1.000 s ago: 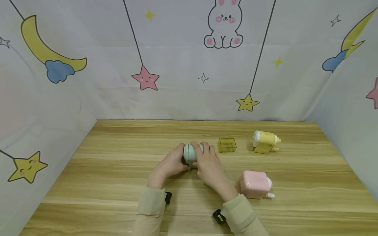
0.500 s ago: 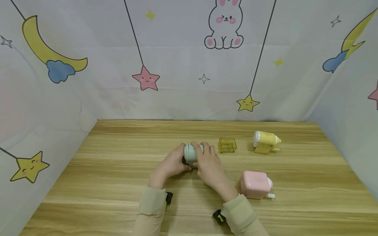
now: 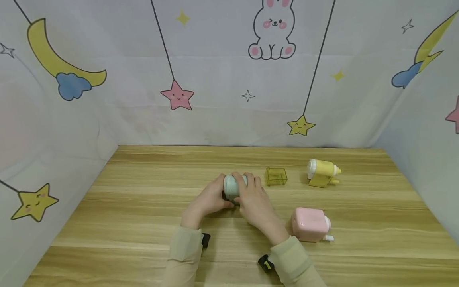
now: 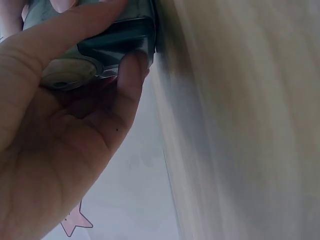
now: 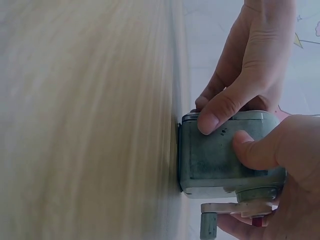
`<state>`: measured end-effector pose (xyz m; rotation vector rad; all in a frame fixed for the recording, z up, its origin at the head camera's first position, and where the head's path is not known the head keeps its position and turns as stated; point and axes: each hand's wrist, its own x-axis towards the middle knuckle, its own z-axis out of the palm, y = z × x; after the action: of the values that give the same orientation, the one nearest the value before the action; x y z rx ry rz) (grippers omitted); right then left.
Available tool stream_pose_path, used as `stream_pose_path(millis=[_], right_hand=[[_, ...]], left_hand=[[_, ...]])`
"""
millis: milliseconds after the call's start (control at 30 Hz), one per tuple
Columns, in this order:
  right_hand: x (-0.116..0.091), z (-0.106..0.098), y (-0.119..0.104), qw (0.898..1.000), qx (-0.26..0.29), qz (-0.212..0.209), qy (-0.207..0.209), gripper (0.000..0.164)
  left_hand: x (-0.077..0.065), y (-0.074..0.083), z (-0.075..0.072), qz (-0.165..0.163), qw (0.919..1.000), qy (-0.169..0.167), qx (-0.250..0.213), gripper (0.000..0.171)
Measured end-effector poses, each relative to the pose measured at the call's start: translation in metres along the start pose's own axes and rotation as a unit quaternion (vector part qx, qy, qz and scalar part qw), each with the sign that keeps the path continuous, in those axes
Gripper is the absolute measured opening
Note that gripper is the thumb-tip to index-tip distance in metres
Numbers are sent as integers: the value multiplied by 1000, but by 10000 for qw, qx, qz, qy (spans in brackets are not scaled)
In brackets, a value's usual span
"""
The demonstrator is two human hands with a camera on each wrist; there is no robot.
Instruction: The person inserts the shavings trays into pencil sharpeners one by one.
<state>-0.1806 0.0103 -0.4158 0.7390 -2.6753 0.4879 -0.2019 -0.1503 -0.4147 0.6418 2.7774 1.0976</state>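
Note:
A light green crank pencil sharpener (image 3: 231,187) stands on the table between both hands, mid-table in the head view. My left hand (image 3: 209,198) grips its left side. My right hand (image 3: 255,201) holds it from the right, fingers curled over the top. In the right wrist view the sharpener's green body (image 5: 210,152) shows its crank handle (image 5: 208,225), and a thumb from each hand presses on its near face. Something small and red (image 5: 257,221) shows by the crank's hub; its kind is unclear. The left wrist view shows a dark clear part (image 4: 120,45) low on the sharpener.
Right of the hands lies a pink crank sharpener (image 3: 310,224), close to the right forearm. A yellow sharpener (image 3: 322,172) stands further back. A clear yellow open box (image 3: 276,176) sits between it and the hands. Printed cloth walls (image 3: 215,127) enclose the wooden table (image 3: 143,179).

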Motion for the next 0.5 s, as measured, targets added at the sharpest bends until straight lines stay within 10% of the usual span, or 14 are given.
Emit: stream_pose_path(millis=[500], right_hand=[[0,-7,5,9974,563,273,-365,86]], left_hand=[[-1,1,-3,-13,9999,36,134,72]])
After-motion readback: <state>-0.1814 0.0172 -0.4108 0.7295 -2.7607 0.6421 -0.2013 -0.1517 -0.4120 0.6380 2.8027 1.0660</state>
